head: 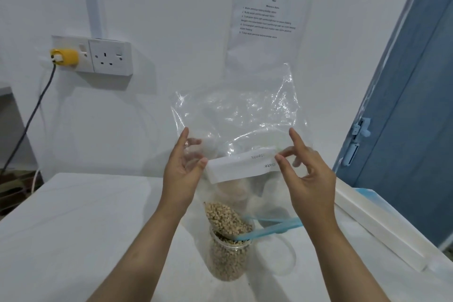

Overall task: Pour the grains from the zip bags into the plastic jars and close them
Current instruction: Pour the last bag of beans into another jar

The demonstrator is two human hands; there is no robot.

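At centre frame I hold the clear plastic zip bag (240, 115) upside down, my left hand (181, 169) and right hand (306, 169) each pinching a side beside its white label. Its blue zip mouth (272, 228) sits over the clear plastic jar (228, 257) at lower centre on the white tabletop (85, 228), beige grains (225, 218) spilling in.

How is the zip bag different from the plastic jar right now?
The zip bag is held upside down in the air by the left hand and right hand; the plastic jar stands upright on the table.
The bag is soft, crinkled and nearly empty, with grains only at its blue zip mouth; the jar is rigid and nearly full.
The bag is wider than the jar.
Both are clear and hold the same pale grains.
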